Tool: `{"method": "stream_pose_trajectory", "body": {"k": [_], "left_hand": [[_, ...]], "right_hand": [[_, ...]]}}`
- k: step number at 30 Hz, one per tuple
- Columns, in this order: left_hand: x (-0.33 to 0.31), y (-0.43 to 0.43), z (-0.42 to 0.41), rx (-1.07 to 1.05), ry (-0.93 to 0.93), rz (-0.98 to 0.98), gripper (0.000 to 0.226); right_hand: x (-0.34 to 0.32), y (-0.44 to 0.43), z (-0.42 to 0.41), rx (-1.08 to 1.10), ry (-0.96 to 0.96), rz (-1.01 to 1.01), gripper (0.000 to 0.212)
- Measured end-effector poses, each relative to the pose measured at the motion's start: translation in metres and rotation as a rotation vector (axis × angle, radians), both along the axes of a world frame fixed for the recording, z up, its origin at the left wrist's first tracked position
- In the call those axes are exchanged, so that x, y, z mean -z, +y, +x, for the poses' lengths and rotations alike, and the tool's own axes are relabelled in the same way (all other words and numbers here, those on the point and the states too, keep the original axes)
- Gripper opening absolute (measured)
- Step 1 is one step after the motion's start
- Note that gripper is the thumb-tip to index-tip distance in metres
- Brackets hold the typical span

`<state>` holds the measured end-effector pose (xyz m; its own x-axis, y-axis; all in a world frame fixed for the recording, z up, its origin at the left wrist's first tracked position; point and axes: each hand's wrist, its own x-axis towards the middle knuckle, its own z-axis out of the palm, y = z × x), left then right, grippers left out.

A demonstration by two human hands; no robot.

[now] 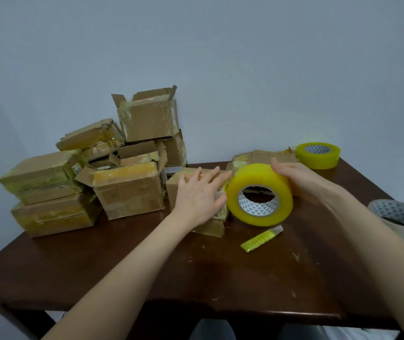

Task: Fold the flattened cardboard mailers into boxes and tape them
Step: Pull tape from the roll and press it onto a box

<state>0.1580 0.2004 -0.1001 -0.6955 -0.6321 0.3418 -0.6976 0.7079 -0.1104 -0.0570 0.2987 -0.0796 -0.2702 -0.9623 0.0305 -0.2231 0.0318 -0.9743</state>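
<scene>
On the worktop (196, 278), the left hand (197, 192) lies flat, fingers straight, pinning the box (209, 228) so it cannot slide. The right hand (294, 175) grips the tape roll (260, 195) against its edge, likely laying tape.

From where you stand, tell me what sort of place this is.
Probably a home packing spot: a brown wooden table against a pale wall, stacked taped brown cardboard boxes, a yellow roll of packing tape.
</scene>
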Motion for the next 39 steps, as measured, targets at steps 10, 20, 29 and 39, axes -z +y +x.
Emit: {"method": "stream_pose_trajectory", "body": {"k": [10,20,29,39], "left_hand": [[0.007,-0.023,0.015,-0.036,-0.014,-0.054,0.068],[-0.004,-0.020,0.020,-0.021,0.023,-0.046,0.060],[0.057,0.068,-0.034,0.181,-0.104,0.149,0.045],[0.040,0.069,0.011,0.087,-0.061,0.092,0.025]], "right_hand": [[-0.007,-0.010,-0.003,0.059,0.315,0.031,0.012],[-0.010,-0.019,0.000,0.073,0.396,0.069,0.025],[-0.009,-0.017,0.004,0.090,0.432,0.050,0.029],[-0.010,-0.017,0.005,0.071,0.460,0.069,0.026]]}}
